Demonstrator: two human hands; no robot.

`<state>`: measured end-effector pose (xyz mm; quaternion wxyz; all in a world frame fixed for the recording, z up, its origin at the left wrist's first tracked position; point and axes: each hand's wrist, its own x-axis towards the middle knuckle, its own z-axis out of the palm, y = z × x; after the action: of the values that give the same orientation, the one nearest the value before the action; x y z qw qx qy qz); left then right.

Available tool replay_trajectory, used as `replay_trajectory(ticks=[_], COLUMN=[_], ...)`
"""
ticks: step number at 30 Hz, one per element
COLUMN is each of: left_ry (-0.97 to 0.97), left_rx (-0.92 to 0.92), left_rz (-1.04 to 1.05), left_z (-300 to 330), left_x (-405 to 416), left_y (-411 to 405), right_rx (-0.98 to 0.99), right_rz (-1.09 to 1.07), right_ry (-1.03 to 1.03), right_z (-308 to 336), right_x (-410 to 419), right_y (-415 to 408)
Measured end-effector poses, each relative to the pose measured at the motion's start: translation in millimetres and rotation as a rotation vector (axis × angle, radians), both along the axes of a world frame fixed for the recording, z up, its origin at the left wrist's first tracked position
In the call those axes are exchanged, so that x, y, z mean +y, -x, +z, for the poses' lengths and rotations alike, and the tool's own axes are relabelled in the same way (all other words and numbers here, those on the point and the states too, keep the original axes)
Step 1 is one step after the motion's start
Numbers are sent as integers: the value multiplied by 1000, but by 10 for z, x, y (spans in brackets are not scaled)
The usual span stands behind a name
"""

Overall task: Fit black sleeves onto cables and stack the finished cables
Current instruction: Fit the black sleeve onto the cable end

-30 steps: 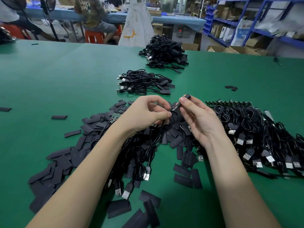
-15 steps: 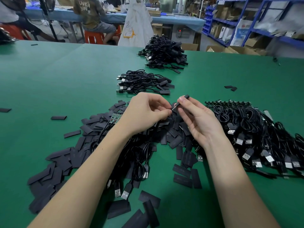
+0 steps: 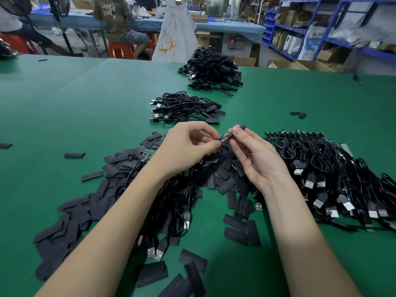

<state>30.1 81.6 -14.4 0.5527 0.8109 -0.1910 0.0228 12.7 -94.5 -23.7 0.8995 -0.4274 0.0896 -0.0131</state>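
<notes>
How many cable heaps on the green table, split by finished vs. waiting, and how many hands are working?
Finished cable stacks: 2, far stack and near stack
Unsleeved cable heaps: 2, right heap and heap under the arms
Hands at work: 2, left hand and right hand, both pinching one sleeve
Total: 6
</notes>
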Motion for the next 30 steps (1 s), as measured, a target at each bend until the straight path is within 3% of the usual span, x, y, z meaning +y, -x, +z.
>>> replay_trajectory(ticks=[4,30], left_ry=[76,87], left_rx=[44,-44], left_rz=[13,38], left_z=[-4,-35], left_x=[-10,-9], left_y=[17,-21], right_rx=[-47,-88], right_rz=[53,114], right_ry=[22,103], right_z=[10,-26], right_x=[-3,6], right_y=[15,23])
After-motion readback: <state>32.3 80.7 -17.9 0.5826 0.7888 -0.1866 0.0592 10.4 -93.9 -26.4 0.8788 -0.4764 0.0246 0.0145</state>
